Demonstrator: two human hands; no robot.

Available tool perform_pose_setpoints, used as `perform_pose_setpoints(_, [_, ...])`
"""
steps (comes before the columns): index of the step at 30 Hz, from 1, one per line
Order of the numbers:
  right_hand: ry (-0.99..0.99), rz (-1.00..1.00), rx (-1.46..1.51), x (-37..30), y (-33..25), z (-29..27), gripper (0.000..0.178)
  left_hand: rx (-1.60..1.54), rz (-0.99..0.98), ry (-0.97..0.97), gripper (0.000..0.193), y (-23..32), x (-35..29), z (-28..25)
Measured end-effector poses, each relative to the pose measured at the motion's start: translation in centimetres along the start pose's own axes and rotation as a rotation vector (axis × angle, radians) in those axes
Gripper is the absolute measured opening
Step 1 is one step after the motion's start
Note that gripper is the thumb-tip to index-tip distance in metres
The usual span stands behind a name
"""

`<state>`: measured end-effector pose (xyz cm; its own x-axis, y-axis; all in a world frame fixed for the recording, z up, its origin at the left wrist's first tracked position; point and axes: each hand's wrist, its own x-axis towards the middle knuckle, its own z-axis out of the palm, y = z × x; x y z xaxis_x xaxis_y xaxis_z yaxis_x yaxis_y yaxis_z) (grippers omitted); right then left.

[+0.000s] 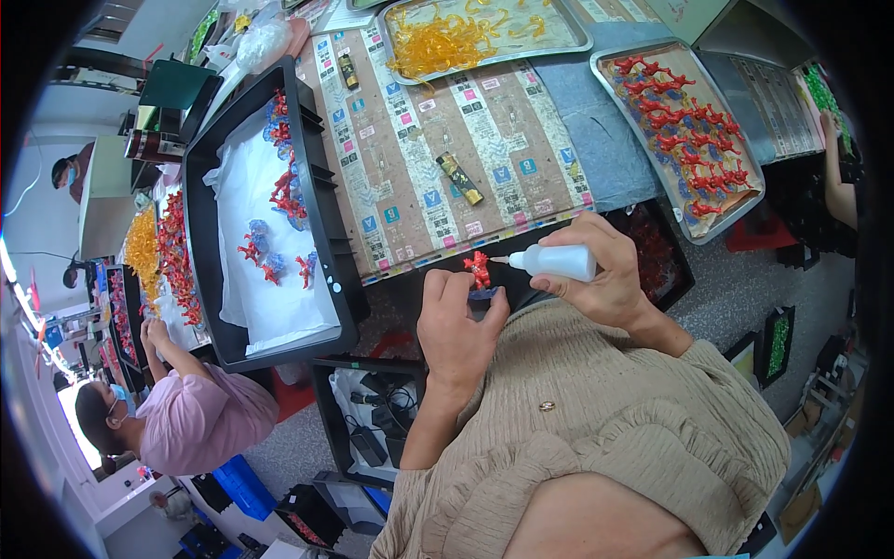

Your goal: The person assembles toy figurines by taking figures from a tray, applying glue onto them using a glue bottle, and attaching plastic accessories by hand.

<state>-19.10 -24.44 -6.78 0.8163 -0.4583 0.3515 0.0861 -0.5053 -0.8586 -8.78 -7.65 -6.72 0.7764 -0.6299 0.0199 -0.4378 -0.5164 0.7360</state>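
My left hand (454,334) pinches a small red figurine (479,268) by its bluish base, holding it upright just beyond the near edge of the table. In my right hand (603,272) is a white squeeze bottle (562,263), tipped onto its side. Its thin nozzle points left at the figurine's upper part, at or very close to the surface. Whether the two touch, or any liquid comes out, I cannot tell. My fingers hide part of the base.
Left stands a black tray (346,307) lined with white paper, holding several red-and-blue figurines. A metal tray (756,191) of similar figurines lies right; another with yellow pieces (433,47) is behind. Two dark cylinders lie on the table. A crate (326,396) holds adapters. A co-worker (200,419) sits left.
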Motion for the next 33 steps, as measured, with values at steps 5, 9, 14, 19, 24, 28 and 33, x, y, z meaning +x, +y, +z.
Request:
perform_pose_setpoints(5, [0.102,0.062,0.06,0.4,1.3,0.1,0.042,-0.193,-0.008,0.048,0.024,-0.4,0.1,-0.1])
perform_pose_setpoints(9, [0.151,0.351,0.368,2.1,3.7,1.4,0.035,-0.422,0.018,0.064,0.026,-1.4,0.0,-0.2])
perform_pose_setpoints(14, [0.102,0.277,0.151,4.9,6.6,2.6,0.033,-0.928,-0.259,-0.049,0.021,-2.1,-0.6,-1.0])
perform_pose_setpoints(19, [0.078,0.157,-0.011,6.4,9.5,3.3,0.037,-1.069,-0.365,-0.108,0.016,-2.7,-0.9,-0.5])
perform_pose_setpoints(24, [-0.004,0.23,0.158,6.8,8.9,2.5,0.041,-1.123,-0.371,-0.145,0.02,-2.8,-1.0,-0.3])
perform_pose_setpoints(28, [0.136,-0.008,-0.016,9.0,9.6,0.2,0.045,-1.174,-0.429,-0.158,0.019,-2.5,-0.7,-0.2])
perform_pose_setpoints(33, [0.498,0.023,-0.309,16.9,12.9,-4.0,0.019,-1.215,-0.44,-0.196,0.019,-2.0,-0.7,0.1])
